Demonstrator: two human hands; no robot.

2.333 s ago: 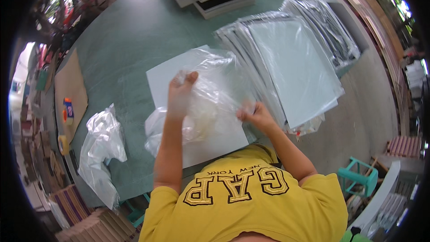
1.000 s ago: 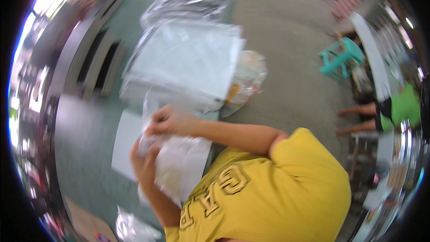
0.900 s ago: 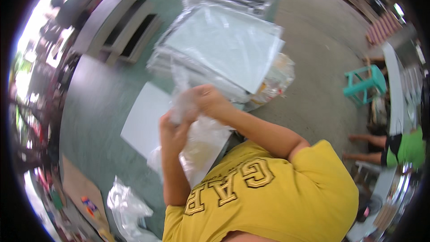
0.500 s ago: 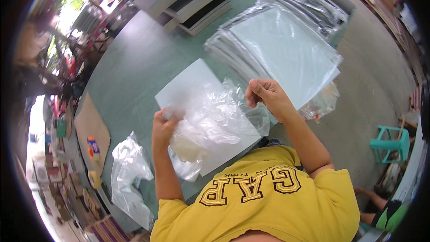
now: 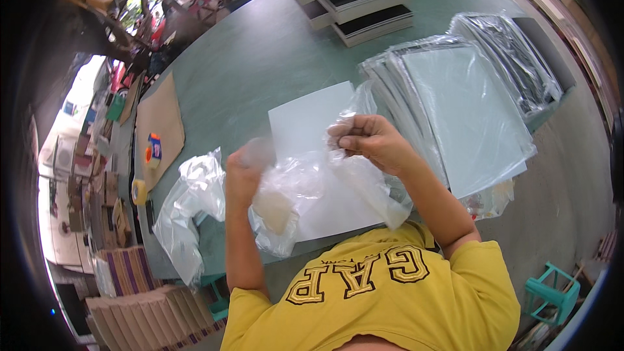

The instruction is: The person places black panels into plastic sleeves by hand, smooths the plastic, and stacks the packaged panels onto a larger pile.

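My right hand (image 5: 374,144), fingers pinched together, grips a crumpled clear plastic bag (image 5: 299,175) by a raised part. At the bag's left side my left hand (image 5: 242,172) is closed like a fist against its edge; a blurry patch covers the fingertips. Beneath the bag lies a pale, flat rectangular sheet or board (image 5: 309,114), its far part uncovered. A small yellowish-beige piece (image 5: 276,213) shows within or under the plastic near my left forearm.
On the green table (image 5: 227,71), a stack of plastic-wrapped pale boards (image 5: 465,104) stands to the right. Thick black-topped slabs (image 5: 374,6) are piled at the back. Left are loose plastic (image 5: 188,201), brown cardboard (image 5: 161,114) and tape rolls (image 5: 138,192). A teal stool (image 5: 551,292) stands lower right.
My right hand, earlier closed above the bag's right side, now pinches raised plastic. The bag has spread lower and to the right, baring more of the pale sheet. The view has shifted.
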